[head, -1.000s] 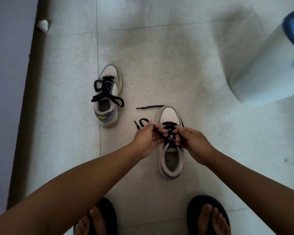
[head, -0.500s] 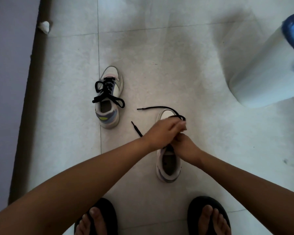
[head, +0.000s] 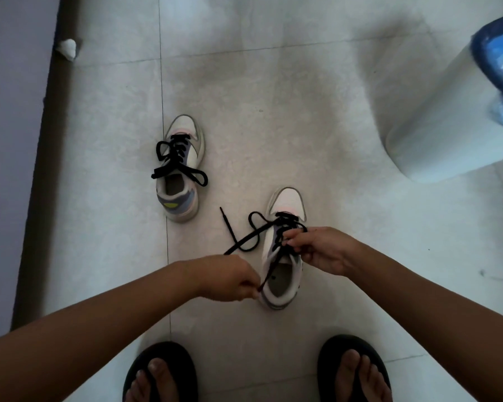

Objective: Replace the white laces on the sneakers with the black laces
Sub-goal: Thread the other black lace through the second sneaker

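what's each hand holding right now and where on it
Both hold the black lace of the near sneaker. The left hand pinches its end by the heel opening; the right hand pinches it at the eyelets.

On the pale tiled floor (head: 273, 97) stand two sneakers, toes pointing away: the far sneaker (head: 180, 169) to the left, already threaded with a black lace tied in a bow, and the near sneaker (head: 285, 248) between the person's hands. The left hand (head: 230, 278) pinches one strand of the near shoe's black lace (head: 244, 236) just beside the heel opening, while the right hand (head: 317, 249) pinches the lace over the tongue; the lace's loose end lies on the floor to the shoe's left. Two feet in black sandals (head: 160, 372) show at the bottom edge, a white cylinder (head: 447, 120) with a blue top lies at the right, and a dark skirting strip (head: 41, 169) runs along the wall at the left.
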`<state>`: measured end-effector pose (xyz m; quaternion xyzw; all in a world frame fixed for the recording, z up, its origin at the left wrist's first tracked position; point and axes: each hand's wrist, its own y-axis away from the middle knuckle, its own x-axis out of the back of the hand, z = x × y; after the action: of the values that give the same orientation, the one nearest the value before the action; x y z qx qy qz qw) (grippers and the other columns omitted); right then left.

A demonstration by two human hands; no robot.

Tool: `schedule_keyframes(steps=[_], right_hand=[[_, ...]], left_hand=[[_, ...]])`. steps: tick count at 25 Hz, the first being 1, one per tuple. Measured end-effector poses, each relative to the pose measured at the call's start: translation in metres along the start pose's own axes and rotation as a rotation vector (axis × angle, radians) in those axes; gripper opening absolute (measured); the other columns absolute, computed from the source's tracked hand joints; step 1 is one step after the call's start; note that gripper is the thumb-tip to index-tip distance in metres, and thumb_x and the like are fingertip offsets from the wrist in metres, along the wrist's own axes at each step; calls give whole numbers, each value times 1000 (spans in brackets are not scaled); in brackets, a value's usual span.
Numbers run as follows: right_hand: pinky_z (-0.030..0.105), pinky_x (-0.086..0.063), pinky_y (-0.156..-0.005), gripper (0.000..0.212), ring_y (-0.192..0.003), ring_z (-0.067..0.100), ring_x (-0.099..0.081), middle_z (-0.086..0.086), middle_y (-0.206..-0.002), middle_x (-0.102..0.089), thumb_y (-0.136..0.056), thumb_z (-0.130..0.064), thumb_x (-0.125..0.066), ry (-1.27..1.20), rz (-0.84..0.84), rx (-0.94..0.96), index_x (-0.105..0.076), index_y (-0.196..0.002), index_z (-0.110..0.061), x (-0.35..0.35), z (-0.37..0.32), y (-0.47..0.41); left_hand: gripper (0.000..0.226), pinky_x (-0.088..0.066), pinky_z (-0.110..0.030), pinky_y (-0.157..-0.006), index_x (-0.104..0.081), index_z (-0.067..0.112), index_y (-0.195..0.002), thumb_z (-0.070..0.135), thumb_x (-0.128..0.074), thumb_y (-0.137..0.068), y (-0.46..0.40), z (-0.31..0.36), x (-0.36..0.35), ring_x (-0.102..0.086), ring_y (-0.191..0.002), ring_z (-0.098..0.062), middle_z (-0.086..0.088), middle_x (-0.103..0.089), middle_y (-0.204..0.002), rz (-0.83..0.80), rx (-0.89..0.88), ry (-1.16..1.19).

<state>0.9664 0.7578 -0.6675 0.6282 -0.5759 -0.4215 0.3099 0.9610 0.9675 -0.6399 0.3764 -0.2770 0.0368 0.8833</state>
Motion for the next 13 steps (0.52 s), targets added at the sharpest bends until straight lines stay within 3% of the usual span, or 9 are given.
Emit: schedule_keyframes(steps=[1, 3, 4, 6, 8, 10, 13], right_hand=[[19, -38, -58, 25, -64, 11, -52, 4, -65, -65, -83, 14, -54, 5, 0, 3, -63, -74, -9, 0, 0, -1], [21, -34, -57, 29, -63, 12, -51, 4, -64, -58, -78, 16, -55, 119, -30, 64, -58, -67, -11, 1, -2, 0], [19, -33, -55, 31, -61, 10, -50, 1, -62, -56, -76, 16, -57, 229, -35, 124, -57, -64, -13, 1, -4, 1], [11, -35, -51, 31, -56, 5, -49, -5, -57, -55, -72, 12, -61, 531, 39, 329, -58, -60, -17, -3, -2, 7], [12, -34, -56, 20, -64, 13, -53, 2, -65, -57, -71, 8, -61, 861, 209, 664, -61, -66, -12, -10, 11, 8], [22, -35, -65, 11, -74, 30, -55, 20, -77, -59, -71, 11, -58, 1053, 351, 1005, -64, -79, 6, -15, 31, 4], [37, -44, -61, 23, -76, 37, -56, 24, -83, -58, -67, 18, -61, 1051, 486, 1084, -64, -87, 9, -10, 32, 0]], left_hand=[[27, -44, -29, -81, -64, 11, -105, 30, -46, -98, -6, -1, 5, -58, -91, -18, -6, -65, -98, 23, -11, 58], [26, -42, -27, -89, -60, 10, -115, 23, -43, -99, -29, -2, 17, -55, -104, -16, -4, -60, -112, 262, 60, 297], [25, -41, -23, -92, -56, 11, -120, 15, -42, -99, -40, 0, 21, -53, -111, -14, -2, -58, -118, 366, 82, 497], [35, -38, -13, -94, -48, 7, -129, -2, -39, -95, -58, 5, 22, -50, -119, -13, -6, -54, -127, 407, 17, 803], [44, -36, -7, -95, -41, 2, -134, -11, -39, -91, -70, 3, 14, -46, -123, -15, -12, -49, -133, 386, -34, 851], [49, -36, -5, -93, -39, 5, -136, -11, -43, -90, -77, -2, 11, -44, -126, -15, -8, -47, -134, 413, -34, 815], [42, -41, -9, -90, -46, 8, -130, -5, -49, -91, -80, -5, 15, -51, -116, -12, -5, -54, -124, 437, -43, 806]])
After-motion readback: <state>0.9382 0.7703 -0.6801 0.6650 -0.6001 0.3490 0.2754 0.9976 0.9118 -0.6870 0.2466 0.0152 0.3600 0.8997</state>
